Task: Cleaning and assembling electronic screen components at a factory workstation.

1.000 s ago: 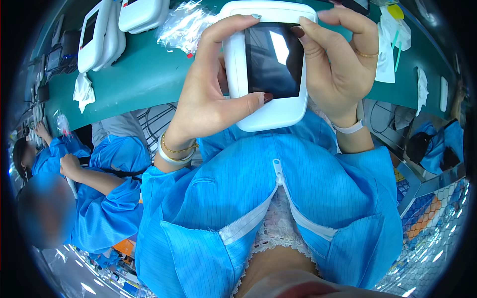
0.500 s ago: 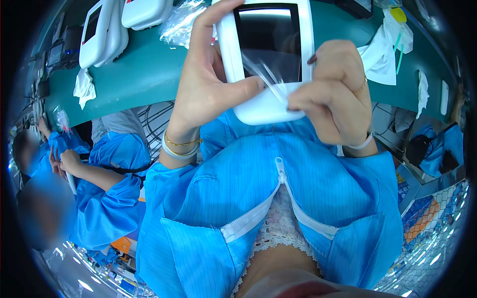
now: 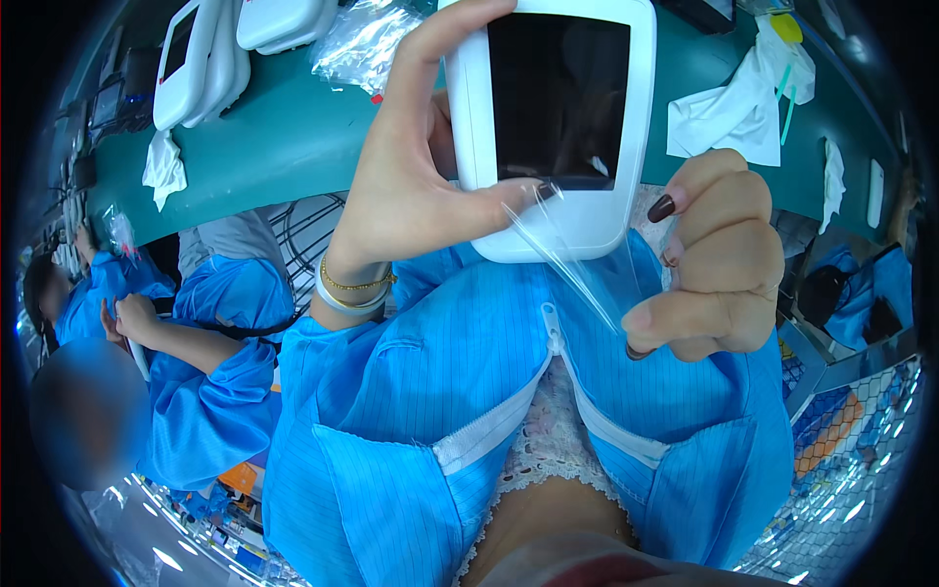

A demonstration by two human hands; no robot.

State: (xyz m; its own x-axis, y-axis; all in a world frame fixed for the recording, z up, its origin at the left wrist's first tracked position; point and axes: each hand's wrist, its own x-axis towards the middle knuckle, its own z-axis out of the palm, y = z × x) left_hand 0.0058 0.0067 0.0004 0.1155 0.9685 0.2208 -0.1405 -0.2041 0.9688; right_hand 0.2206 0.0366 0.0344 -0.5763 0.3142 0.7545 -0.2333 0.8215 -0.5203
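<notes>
A white handheld device [image 3: 567, 227] with a dark rectangular screen is tilted up before me. My left hand [image 3: 416, 166] wraps its left side, the thumb lying over the lower part of the front. A sheet of clear plastic film [image 3: 577, 259] stretches from beside that thumb, down across the device's lower end, to my right hand [image 3: 719, 264]. The right fingers are curled, pinching the film's free edge, and stand apart from the device. Part of the film is hard to make out against my blue smock.
On the green table [image 3: 264, 147], more white devices [image 3: 191, 64] are stacked at the far left beside crumpled clear plastic bags [image 3: 367, 44]. White cloths [image 3: 729, 122] lie at the right, another white scrap [image 3: 164, 168] at the left edge. A co-worker in blue [image 3: 210, 406] sits at my left.
My right hand has moved down and to the right, away from the device, drawing the film off the screen. The device has shifted slightly right and down in my left hand.
</notes>
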